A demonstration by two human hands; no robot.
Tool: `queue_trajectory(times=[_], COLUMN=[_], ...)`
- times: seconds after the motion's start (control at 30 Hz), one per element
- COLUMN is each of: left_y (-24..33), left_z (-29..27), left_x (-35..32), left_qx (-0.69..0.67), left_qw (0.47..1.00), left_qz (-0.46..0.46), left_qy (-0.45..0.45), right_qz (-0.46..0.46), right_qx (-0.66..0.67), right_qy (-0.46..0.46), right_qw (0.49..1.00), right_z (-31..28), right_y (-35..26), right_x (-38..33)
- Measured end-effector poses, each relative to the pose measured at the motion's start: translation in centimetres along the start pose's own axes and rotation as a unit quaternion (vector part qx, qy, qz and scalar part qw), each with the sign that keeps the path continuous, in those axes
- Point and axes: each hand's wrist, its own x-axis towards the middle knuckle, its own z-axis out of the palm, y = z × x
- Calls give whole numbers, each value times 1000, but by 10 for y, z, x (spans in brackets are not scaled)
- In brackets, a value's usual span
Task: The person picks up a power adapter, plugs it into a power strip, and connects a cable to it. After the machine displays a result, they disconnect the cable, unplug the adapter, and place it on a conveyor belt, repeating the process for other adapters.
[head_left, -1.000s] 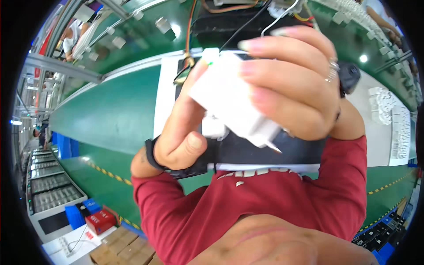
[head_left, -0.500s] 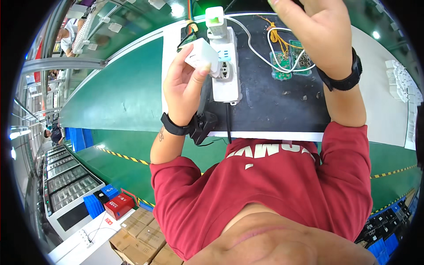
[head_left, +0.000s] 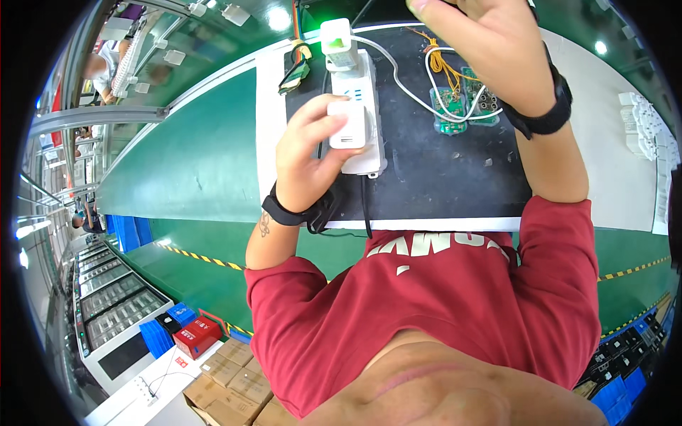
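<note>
My left hand [head_left: 307, 155] is closed around a white power adapter [head_left: 348, 126], thumb at its near end and fingers over its left side. A small slot-like port shows on the adapter's near face. It sits over the lower sockets of a white power strip [head_left: 368, 89]; whether its prongs are in cannot be seen. At the strip's far end stands another white adapter [head_left: 337, 44] with a green light and a white cable [head_left: 394, 65]. My right hand [head_left: 497, 50] is raised at the top edge, thumb stretched left; its fingertips are cut off, so any held thing is hidden.
Green circuit boards [head_left: 450, 113] with yellow wires [head_left: 442, 64] lie on the black mat [head_left: 419, 181], right of the strip. A wire bundle [head_left: 297, 60] is at the mat's far left. Cartons [head_left: 231, 376] stand behind at lower left. White parts [head_left: 639, 128] line the far right.
The adapter, tilted beside the strip before, has turned upright and now lies over the lower sockets. My left hand has shifted right with it. My right hand has moved slightly left.
</note>
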Motion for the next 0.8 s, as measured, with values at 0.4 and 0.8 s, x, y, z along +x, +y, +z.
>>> queue_trajectory(times=[0.4, 0.8], left_y=[-1, 1], left_z=[-3, -17], left_x=[-5, 19], left_qx=[3, 50], left_qw=[999, 996], left_qz=[-41, 17], left_qy=[30, -67], right_qz=[38, -16], right_qx=[-12, -97], right_qy=[-135, -89], right_qw=[990, 991], right_z=[52, 59], right_y=[5, 11], right_x=[15, 4])
